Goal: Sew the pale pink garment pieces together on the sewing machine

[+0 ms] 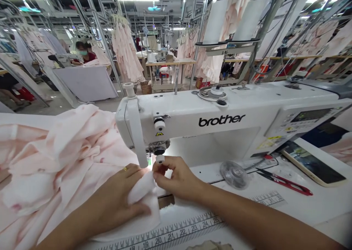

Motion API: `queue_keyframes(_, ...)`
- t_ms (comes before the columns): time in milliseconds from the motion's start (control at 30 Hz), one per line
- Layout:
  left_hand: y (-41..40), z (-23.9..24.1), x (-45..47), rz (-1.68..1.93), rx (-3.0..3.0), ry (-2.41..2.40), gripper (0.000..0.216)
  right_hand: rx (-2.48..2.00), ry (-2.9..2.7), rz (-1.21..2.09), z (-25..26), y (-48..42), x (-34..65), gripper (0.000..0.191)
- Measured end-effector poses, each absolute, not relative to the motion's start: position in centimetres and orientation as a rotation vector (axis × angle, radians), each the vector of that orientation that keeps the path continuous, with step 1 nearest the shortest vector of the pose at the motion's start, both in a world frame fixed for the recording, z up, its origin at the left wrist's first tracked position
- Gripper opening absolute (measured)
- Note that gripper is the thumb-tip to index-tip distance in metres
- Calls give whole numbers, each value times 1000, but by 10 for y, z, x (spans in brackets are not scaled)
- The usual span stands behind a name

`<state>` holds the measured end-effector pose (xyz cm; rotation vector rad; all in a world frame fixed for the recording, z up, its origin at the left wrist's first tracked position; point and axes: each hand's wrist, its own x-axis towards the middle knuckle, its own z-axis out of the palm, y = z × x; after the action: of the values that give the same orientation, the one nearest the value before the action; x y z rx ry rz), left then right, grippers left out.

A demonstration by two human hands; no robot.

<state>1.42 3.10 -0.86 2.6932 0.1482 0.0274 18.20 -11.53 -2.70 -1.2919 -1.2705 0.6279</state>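
Under the needle (149, 157), fabric (144, 195) (tip upward)

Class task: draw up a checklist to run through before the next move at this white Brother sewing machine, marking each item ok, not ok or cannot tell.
1. Pale pink fabric gathered under left hand: ok.
2. Right hand touching the fabric's white fold: ok.
3. Needle of the white Brother sewing machine: cannot tell, hidden.
4. Red-handled snips lying beside the machine: ok.
5. Rectangular digital control panel settings: cannot tell, too small.
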Motion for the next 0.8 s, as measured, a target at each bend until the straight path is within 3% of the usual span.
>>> queue_keyframes(67, 30, -15, 19, 62, 2659, 227, 17, -1294, -1214, 685, -25, -113, 187, 7)
queue_keyframes(133, 31, -18, 24, 122, 2526, 337, 22, -1358, -1277, 650, -23, -112, 194, 15)
queue_keyframes(300, 38, -13, 26, 197, 2052, 668, 21, -1603, -1913, 230, -20, -114, 213, 14)
queue_keyframes(433, 33, -8, 26, 224, 2011, 639, 22, -1658, -2315, -6, -23, -113, 213, 16)
queue_keyframes(800, 27, -11, 20, 276, 2105, 613, 25, -1730, -2408, -162, -26, -113, 207, 10)
